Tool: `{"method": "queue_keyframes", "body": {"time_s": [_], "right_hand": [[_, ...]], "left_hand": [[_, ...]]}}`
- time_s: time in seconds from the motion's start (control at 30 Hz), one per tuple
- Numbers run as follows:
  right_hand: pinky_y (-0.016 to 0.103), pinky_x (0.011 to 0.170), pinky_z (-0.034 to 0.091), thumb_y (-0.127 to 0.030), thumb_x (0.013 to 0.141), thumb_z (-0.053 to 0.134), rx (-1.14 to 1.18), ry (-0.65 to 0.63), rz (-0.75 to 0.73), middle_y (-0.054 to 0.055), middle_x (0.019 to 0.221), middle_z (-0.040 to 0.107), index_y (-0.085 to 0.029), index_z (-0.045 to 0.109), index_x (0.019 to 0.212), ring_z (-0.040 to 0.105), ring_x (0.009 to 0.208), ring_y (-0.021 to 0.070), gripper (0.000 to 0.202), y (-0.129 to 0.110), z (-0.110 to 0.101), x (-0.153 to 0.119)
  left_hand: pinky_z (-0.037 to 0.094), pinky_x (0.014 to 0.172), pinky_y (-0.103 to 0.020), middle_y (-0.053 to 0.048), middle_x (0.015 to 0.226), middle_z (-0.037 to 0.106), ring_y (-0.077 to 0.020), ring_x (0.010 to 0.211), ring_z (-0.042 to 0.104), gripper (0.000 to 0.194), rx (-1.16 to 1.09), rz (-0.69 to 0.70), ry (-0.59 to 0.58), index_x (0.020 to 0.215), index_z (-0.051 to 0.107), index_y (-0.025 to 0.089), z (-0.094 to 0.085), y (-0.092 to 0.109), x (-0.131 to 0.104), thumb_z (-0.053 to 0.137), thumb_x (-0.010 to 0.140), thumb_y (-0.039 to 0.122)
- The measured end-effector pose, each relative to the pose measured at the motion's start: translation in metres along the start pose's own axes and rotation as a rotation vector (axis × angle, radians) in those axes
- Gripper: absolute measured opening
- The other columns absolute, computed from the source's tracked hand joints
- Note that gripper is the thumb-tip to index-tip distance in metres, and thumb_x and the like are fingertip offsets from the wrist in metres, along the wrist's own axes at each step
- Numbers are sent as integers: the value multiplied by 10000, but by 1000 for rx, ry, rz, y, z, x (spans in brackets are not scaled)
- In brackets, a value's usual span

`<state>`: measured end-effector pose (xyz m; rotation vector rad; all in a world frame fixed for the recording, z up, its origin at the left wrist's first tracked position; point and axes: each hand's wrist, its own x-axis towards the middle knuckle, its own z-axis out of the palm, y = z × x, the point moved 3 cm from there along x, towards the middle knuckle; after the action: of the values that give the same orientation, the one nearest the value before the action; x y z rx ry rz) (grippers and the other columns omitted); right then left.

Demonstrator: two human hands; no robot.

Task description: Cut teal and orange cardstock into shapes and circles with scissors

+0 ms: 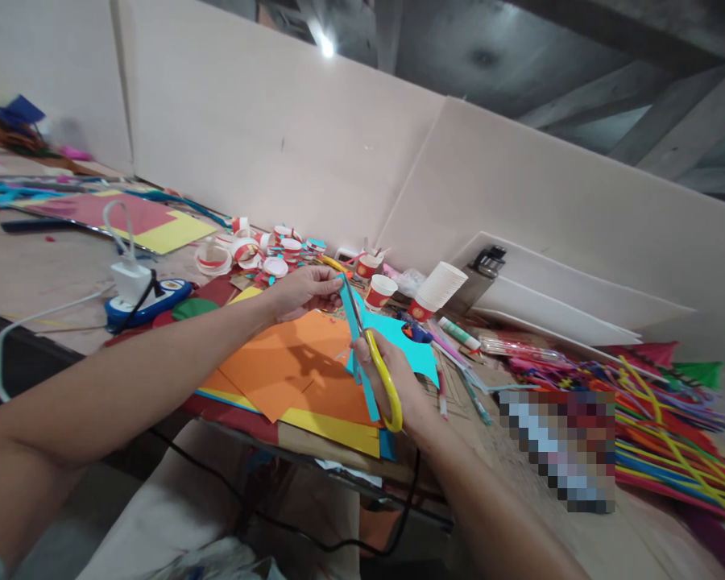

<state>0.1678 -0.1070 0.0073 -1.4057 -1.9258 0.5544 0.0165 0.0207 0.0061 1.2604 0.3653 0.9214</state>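
My right hand grips yellow-handled scissors, their blades pointing up and away along a narrow blue paper strip. The far end of that strip is pinched between the thumb and fingers of my left hand. Below the right hand, the strip's lower end hangs over orange paper sheets. A wider turquoise paper piece with a cut, uneven edge lies just behind and right of the scissors. Yellow paper shows under the orange sheets.
Cut paper cups crowd the table by the wall, with a stack of cups farther right. A blue power strip with a white charger sits left. Colourful pipe cleaners cover the right side. A black cable hangs below the edge.
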Motion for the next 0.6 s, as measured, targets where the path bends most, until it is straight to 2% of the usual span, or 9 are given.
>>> {"method": "queue_keyframes", "body": {"time_s": [0.2,0.6], "right_hand": [[233,534,267,-554,893,417,21,4,19,-35,668,359,-200,387,704,312,611,110,402,-1,-1,0],[234,502,265,-586,884,410,-9,7,38,-39,623,383,-201,391,678,319,567,102,438,-1,-1,1]], "left_hand": [[454,581,-219,-22,626,608,-93,569,571,320,9,-2,-19,694,565,111,1,1,0,755,704,368],[450,574,-220,-31,630,609,-100,577,568,298,-5,-2,-35,674,557,115,-3,-2,-1,740,721,346]]}}
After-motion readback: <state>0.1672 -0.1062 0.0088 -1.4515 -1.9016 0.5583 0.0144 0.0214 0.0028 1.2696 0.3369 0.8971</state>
